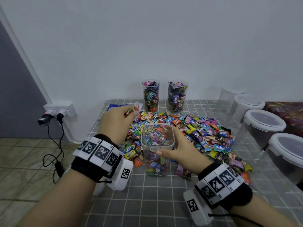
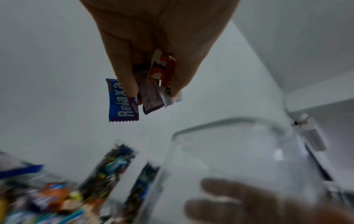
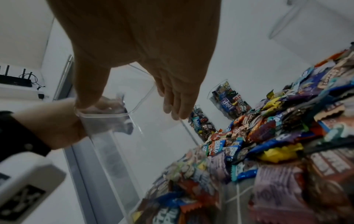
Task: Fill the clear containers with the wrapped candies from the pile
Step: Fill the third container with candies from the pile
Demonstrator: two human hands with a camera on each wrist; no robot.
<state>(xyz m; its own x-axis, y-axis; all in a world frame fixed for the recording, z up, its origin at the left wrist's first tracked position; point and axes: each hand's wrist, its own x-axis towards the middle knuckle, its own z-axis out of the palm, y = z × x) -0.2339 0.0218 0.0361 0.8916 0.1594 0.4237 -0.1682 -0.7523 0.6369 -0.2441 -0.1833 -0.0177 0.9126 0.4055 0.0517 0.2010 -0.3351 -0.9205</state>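
Grey checked tablecloth below, my right hand steadies the half-filled clear square container while my left hand pinches several wrapped candies, next released over its mouth.

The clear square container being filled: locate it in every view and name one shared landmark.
Head: clear square container at centre, right hand gripping its rim.
Left wrist: lower right, its rim blurred, below the left hand.
Right wrist: centre left, near corner between thumb and fingers.
Landmark: two full clear containers by the wall, visible in all three.

Container mouth open; candy pile crowds behind.
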